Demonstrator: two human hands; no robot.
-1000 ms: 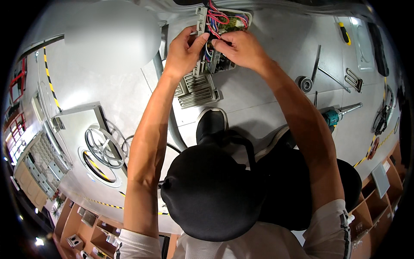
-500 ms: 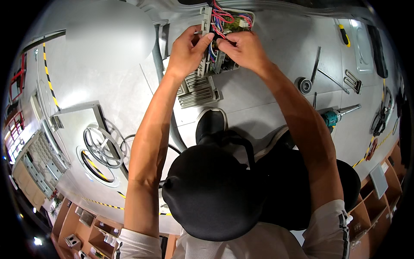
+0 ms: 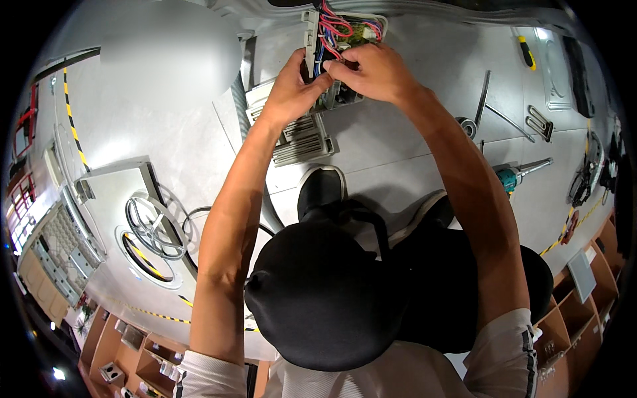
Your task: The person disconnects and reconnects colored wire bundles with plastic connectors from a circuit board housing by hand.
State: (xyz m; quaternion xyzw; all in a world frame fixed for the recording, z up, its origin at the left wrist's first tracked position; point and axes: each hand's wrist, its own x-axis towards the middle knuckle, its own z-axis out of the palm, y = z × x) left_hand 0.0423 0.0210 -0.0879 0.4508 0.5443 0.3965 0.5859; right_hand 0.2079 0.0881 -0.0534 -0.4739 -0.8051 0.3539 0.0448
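At the top centre sits a control unit (image 3: pixel 309 40) with a pale plastic housing. Its side holds a green circuit board (image 3: pixel 358 33) under red, blue and white wires (image 3: pixel 330 30). My left hand (image 3: pixel 293 93) grips the housing's left edge, fingers on the outer side and thumb reaching in over the wires. My right hand (image 3: pixel 378 71) is closed, with thumb and forefinger pinched at the wire bundle in the middle of the unit; its fingertips are partly hidden. Both hands nearly meet there. A ribbed pale plastic part (image 3: pixel 302 142) lies just below the left hand.
A grey hose (image 3: pixel 240 99) runs down the left. Farther left lies a panel (image 3: pixel 123 186) with a spoked wheel (image 3: pixel 156 225). On the right are a bearing (image 3: pixel 467 126), a green power drill (image 3: pixel 509 178), a heating element (image 3: pixel 539 123) and a yellow-black screwdriver (image 3: pixel 527 54).
My left hand has slid down slightly along the housing, its thumb lower than before. The unit has shifted a little left in view. My right hand stays at the wires.
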